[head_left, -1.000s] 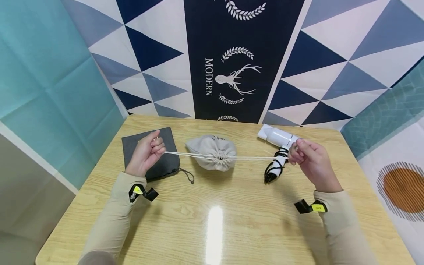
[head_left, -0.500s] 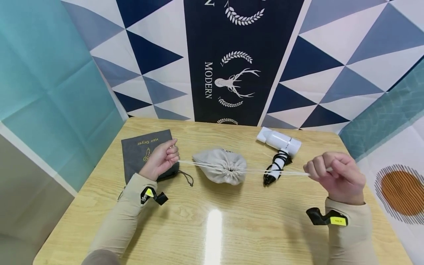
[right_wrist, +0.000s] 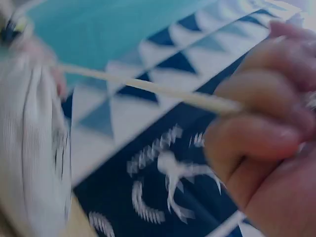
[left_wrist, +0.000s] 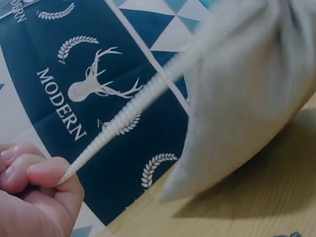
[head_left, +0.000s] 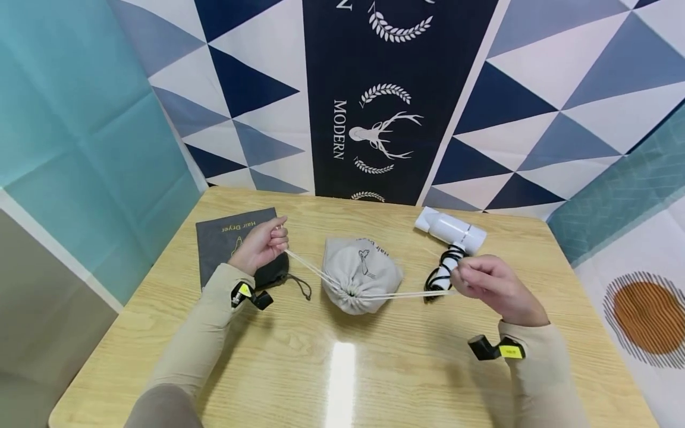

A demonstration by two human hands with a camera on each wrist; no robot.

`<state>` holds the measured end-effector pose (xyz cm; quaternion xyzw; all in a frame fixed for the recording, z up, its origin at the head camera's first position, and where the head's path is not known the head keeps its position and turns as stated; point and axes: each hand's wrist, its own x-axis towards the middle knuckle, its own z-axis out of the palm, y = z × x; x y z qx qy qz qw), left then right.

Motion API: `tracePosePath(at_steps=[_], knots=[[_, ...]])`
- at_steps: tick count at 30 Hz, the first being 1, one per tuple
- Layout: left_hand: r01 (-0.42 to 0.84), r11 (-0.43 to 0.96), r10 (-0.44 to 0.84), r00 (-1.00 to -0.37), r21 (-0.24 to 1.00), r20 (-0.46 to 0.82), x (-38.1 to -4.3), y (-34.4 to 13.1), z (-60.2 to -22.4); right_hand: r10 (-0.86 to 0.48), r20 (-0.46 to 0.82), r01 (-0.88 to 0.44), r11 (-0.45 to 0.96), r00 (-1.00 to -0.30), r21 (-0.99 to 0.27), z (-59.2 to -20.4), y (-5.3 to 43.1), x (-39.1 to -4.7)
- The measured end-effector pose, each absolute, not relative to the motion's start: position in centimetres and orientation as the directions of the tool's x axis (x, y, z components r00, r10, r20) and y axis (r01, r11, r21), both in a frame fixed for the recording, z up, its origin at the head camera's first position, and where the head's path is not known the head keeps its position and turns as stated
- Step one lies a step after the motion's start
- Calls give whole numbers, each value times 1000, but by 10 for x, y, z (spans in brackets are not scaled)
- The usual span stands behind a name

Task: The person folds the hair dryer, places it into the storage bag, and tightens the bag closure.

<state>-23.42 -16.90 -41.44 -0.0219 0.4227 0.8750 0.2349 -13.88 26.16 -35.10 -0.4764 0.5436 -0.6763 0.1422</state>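
Note:
A light grey drawstring bag (head_left: pixel 364 270) printed "Hair Dryer" bulges in the middle of the table, its mouth gathered into pleats facing me. White drawstrings (head_left: pixel 404 295) stretch taut from that mouth to both sides. On the left side my left hand (head_left: pixel 260 244) grips one end of the string, fingers curled, above a dark pouch. My right hand (head_left: pixel 495 286) holds the other end beside the hair dryer's handle. Close up in the left wrist view, the cord (left_wrist: pixel 123 116) runs from between thumb and forefinger up to the bag (left_wrist: pixel 247 94).
A flat dark grey pouch (head_left: pixel 211 252) lettered "Hair Dryer", with a cord loop, lies at the left back. At the right back lies a white hair dryer (head_left: pixel 455 230), its black cable (head_left: pixel 440 267) wound about the handle. Patterned cloth (head_left: pixel 369 53) hangs behind the wooden table (head_left: pixel 289 356).
The bag has turned and tipped, showing more of its printed front. My right hand first went right and down, then came back left; my left hand moved rightward. Both keep hold of the strings.

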Motion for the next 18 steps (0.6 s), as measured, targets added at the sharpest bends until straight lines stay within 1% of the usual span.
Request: tracePosePath(at_steps=[2,4,6,7,9,13,15,18], knots=[[-441,-544,371,-889,714,-267,-235,-172,-417,-696,342,-337,-151,-631,-929,-357,267,-144],[-449,-545,354,-889,708,-291,-236,-174,-421,-630,224,-314,33,-743,-949,-363,270,-150],[-453,-552,344,-889,700,-304,-236,-176,-424,-544,134,-278,191,-828,-942,-372,272,-158],[-451,-560,339,-890,695,-304,-237,-177,-426,-502,102,-263,261,-859,-929,-376,272,-162],[-437,-581,319,-898,686,-302,-239,-177,-428,-438,62,-253,394,-897,-884,-384,271,-172],[-434,-614,306,-901,659,-309,-246,-175,-431,-352,38,-255,594,-935,-763,-396,272,-191],[-448,-603,312,-894,660,-322,-250,-172,-432,-315,63,-264,652,-947,-711,-400,275,-199],[-447,-584,298,-895,678,-333,-255,-167,-432,-270,114,-274,682,-956,-678,-403,278,-209]])
